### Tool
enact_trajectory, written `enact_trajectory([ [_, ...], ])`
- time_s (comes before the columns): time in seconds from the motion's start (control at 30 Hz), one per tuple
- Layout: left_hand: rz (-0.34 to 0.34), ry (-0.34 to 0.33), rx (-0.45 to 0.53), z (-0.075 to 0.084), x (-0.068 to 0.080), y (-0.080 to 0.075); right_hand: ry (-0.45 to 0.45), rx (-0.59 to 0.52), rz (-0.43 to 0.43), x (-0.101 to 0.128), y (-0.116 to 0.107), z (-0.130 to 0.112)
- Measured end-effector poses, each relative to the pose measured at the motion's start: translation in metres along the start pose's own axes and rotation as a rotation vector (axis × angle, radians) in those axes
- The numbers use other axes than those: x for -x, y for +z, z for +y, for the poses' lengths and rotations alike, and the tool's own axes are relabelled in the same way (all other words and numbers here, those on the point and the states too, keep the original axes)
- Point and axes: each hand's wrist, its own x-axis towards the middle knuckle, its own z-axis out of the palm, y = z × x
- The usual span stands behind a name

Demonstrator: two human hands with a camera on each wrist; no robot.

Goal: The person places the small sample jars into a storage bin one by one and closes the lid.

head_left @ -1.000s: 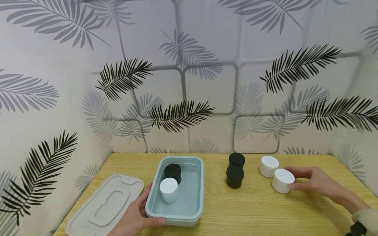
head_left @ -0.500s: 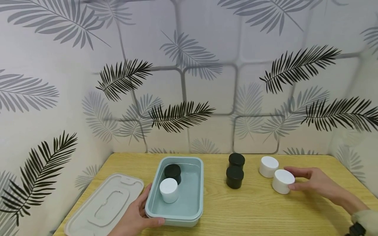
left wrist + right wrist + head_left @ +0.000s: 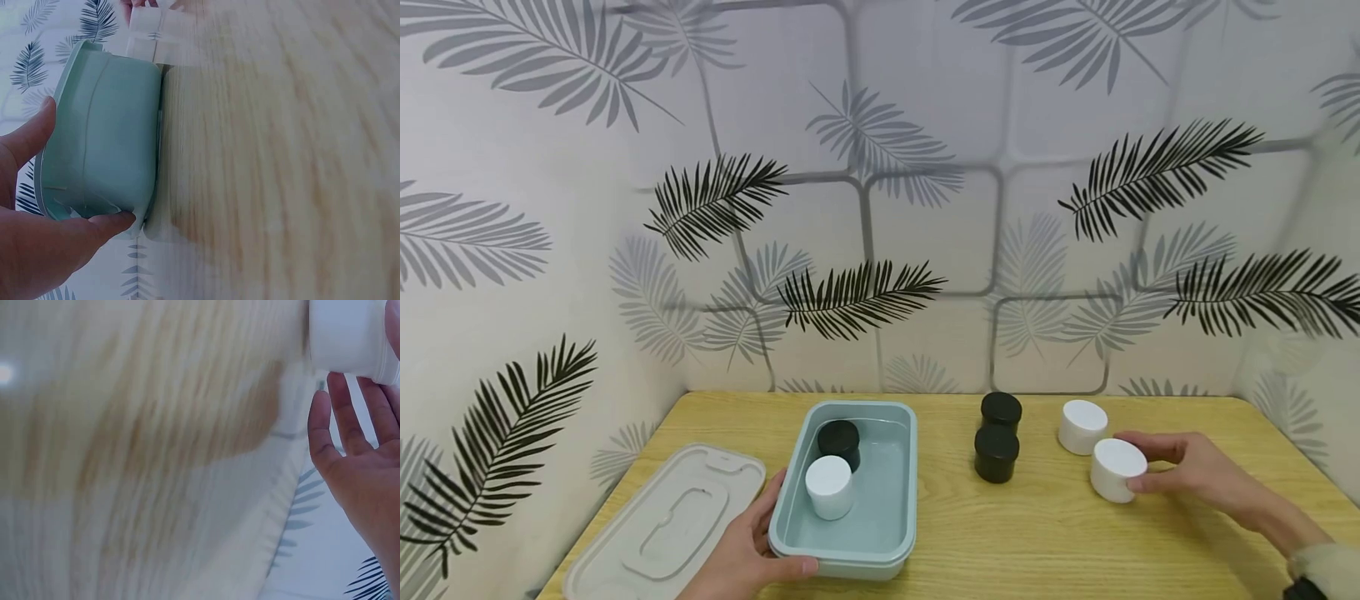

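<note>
Head view, right hand: your right hand (image 3: 1187,473) grips the near white jar (image 3: 1117,470) at the right of the table (image 3: 1060,542), thumb on the near side, fingers round the far side.
Head view, change: against the two earlier frames that jar sits slightly nearer and more to the left, tilted off its base, so you appear to be starting to lift it.
Head view, left hand: your left hand (image 3: 752,554) clasps the near-left corner of the teal container (image 3: 891,546), thumb along the near rim, unchanged from the earlier frames.
Head view, contents: one black jar (image 3: 839,440) and one white jar (image 3: 830,487) stand inside the container, touching.
Head view, remainder: two black jars (image 3: 997,452) stand mid-table; a second white jar (image 3: 1082,426) stands just beyond the gripped one; the grey lid (image 3: 662,525) lies left of the container.
Left wrist view: thumb and fingers curl round the container's outer wall (image 3: 106,144); the table is blurred.
Right wrist view: the fingers (image 3: 340,425) lie against the white jar (image 3: 350,334); most of the frame is blur.
Judgement: two jars are stowed and four remain outside.
</note>
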Motion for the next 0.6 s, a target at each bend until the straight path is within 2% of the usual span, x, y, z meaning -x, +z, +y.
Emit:
enact_trajectory([
  [0.13,-0.006,0.007,0.013,0.001,0.0,0.001,-0.002,-0.038,-0.009,0.004,0.005,-0.018],
  [0.27,-0.009,0.011,0.021,0.002,0.001,0.0,-0.005,-0.117,-0.013,0.001,0.015,-0.048],
  [0.6,-0.001,0.001,0.015,0.001,0.0,0.002,-0.086,-0.279,-0.094,-0.02,0.06,-0.131],
])
